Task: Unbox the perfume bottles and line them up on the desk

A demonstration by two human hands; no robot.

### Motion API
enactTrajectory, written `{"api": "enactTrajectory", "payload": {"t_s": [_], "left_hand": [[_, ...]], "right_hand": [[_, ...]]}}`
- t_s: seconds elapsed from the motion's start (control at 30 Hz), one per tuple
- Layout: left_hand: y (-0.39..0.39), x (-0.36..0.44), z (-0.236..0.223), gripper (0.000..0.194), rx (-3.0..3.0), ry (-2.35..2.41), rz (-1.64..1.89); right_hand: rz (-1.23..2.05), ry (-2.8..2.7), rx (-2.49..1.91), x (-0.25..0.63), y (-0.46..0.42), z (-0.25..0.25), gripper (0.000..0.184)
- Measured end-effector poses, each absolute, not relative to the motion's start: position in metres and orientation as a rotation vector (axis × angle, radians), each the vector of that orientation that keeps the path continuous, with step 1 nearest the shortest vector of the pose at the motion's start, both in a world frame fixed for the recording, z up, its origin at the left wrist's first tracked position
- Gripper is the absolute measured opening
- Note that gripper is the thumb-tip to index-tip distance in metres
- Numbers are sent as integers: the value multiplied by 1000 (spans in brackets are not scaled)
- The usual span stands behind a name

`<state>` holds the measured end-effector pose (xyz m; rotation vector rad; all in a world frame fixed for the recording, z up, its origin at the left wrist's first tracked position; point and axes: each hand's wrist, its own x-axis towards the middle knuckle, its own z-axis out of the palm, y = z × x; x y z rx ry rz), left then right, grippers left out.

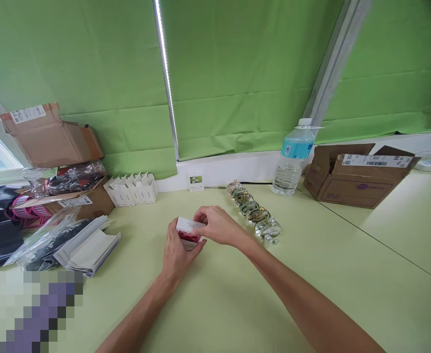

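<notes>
In front of me, low over the table, a small white box [186, 224] with a red patterned side is tilted in my hands. My left hand [175, 250] wraps round its left and lower side, thumb along the near edge. The fingers of my right hand [217, 224] are bent and pressed at the box's upper right end; their tips are partly hidden. Just right of that hand, a row of shiny clear-wrapped pieces [257, 214], greenish and gold, runs diagonally. Several small white boxes [132, 190] with raised flaps stand at the back left.
A picture card [196, 183] leans at the back edge. A large water bottle [289, 162] and an open cardboard box [358, 181] stand back right. On the left are stacked cartons [50, 137], plastic-bagged items [54, 242] and folded white card [90, 250].
</notes>
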<state>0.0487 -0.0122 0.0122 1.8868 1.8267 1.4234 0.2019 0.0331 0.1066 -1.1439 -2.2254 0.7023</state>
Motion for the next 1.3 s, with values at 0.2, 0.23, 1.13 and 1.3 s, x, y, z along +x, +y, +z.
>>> {"api": "enactTrajectory", "payload": {"t_s": [0.2, 0.23, 1.13, 1.3], "left_hand": [[-13, 49, 14, 86, 1859, 1708, 1408], [-13, 50, 14, 86, 1853, 1694, 1417], [-5, 27, 14, 79, 1829, 1453, 1520], [1, 12, 13, 50, 2286, 1259, 1674]], "right_hand": [[924, -2214, -1062, 211, 46, 101, 31], [929, -2226, -1062, 212, 47, 102, 31], [101, -2684, -1090, 195, -21, 130, 25], [143, -2601, -1127, 195, -17, 132, 31]]}}
